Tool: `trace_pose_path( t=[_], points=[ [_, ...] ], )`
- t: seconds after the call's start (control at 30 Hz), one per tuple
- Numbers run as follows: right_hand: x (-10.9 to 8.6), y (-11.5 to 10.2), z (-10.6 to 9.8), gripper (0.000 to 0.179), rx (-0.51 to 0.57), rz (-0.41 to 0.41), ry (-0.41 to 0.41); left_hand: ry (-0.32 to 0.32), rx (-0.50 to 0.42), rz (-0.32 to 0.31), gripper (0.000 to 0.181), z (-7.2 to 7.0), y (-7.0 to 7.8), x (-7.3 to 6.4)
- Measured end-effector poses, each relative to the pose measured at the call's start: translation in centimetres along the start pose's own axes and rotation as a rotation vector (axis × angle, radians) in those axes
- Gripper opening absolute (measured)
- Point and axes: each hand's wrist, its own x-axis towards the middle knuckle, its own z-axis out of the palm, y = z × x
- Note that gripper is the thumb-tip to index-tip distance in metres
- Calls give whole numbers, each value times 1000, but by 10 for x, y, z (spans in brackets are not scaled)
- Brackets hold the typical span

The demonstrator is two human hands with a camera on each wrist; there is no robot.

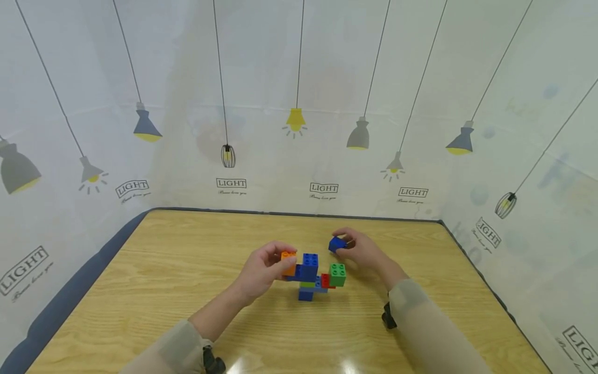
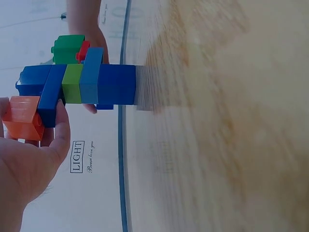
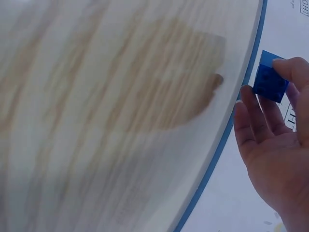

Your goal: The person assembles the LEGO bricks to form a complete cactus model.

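A built-up stack of toy bricks stands on the table, with a blue brick (image 2: 117, 84) at its foot, light blue and lime bricks above, and a long blue brick (image 2: 52, 95) across. A green brick (image 1: 337, 274) sits on a red brick (image 1: 325, 281) at the right side. At the upper left, my left hand (image 1: 265, 270) grips an orange brick (image 1: 288, 264), one fingertip against the long blue brick. Beyond the stack, my right hand (image 1: 362, 252) pinches a loose blue brick (image 3: 270, 83) between thumb and fingers, its studs showing in the right wrist view.
The wooden table (image 1: 187, 259) has a dark blue edge along the back and sides. A pale curtain (image 1: 261, 78) printed with hanging lamps surrounds it on the left, back and right.
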Motion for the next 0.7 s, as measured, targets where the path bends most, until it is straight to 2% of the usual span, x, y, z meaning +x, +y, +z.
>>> trace_pose_path(
  t=[0.23, 0.7],
  points=[
    [-21, -4, -9, 53, 62, -23, 51, -4, -6, -3, 29, 0, 0, 0],
    [-63, -25, -30, 41, 100, -190, 196, -3, -14, -2, 29, 0, 0, 0]
  ],
)
